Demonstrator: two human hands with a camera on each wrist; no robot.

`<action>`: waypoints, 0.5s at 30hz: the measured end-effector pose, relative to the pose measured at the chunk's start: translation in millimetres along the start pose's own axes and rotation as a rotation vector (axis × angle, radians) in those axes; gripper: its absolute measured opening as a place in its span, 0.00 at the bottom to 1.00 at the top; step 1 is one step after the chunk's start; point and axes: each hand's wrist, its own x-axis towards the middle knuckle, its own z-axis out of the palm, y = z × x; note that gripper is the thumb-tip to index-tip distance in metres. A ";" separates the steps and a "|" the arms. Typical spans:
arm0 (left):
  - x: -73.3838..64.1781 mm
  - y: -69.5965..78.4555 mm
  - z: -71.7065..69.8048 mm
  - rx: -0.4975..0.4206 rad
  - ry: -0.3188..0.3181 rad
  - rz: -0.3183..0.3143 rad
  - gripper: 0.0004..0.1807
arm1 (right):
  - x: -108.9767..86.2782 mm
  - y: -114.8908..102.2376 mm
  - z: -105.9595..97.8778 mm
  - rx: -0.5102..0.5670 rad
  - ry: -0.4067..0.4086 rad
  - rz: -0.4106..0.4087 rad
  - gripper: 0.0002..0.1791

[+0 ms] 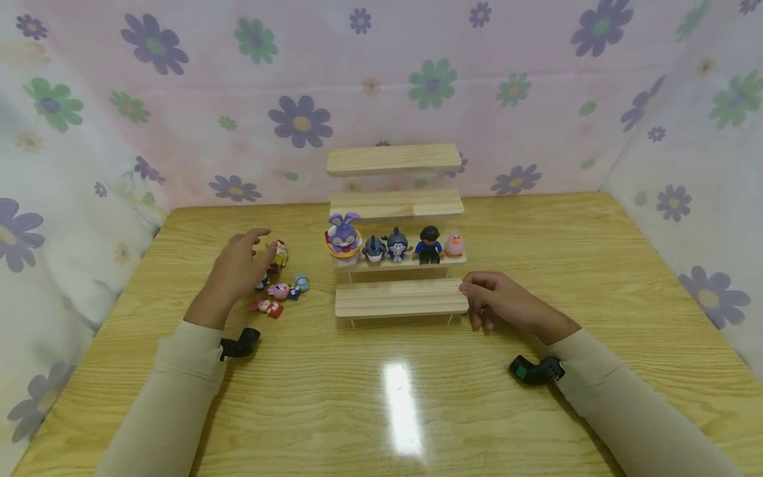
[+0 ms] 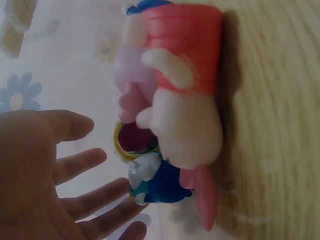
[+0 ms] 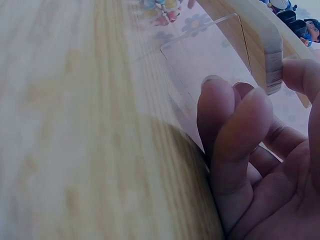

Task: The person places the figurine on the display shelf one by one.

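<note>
My left hand [image 1: 240, 265] hovers over a group of small toy figures on the table's left side, fingers spread and holding nothing. Among them are a red-and-white figure with long pink ears [image 1: 269, 307], a pink figure [image 1: 278, 291], a small light-blue figure [image 1: 301, 283] and a yellow-clad figure [image 1: 279, 253]. The left wrist view shows the long-eared figure [image 2: 187, 130] lying close, with a blue-and-white figure [image 2: 162, 180] behind it. My right hand [image 1: 503, 301] is at the right end of the lowest wooden shelf [image 1: 399, 298], thumb against its edge [image 3: 274, 70], other fingers loosely bent below.
The tiered stand has a top shelf [image 1: 393, 159] and a second shelf [image 1: 369, 204]. On the third stand a purple rabbit figure [image 1: 344, 238], two dark figures, a black-haired figure [image 1: 429, 245] and a pink bird [image 1: 455, 245]. Flowered cloth [image 1: 357, 86] hangs behind the table.
</note>
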 end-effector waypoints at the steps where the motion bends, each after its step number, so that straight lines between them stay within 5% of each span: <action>1: 0.6 -0.4 -0.2 0.006 -0.010 -0.002 0.33 | 0.3 0.5 -0.2 0.001 -0.001 -0.002 0.18; 15: 5.9 -7.9 4.5 0.070 -0.105 -0.018 0.34 | -1.2 0.4 -0.9 0.005 -0.011 0.002 0.19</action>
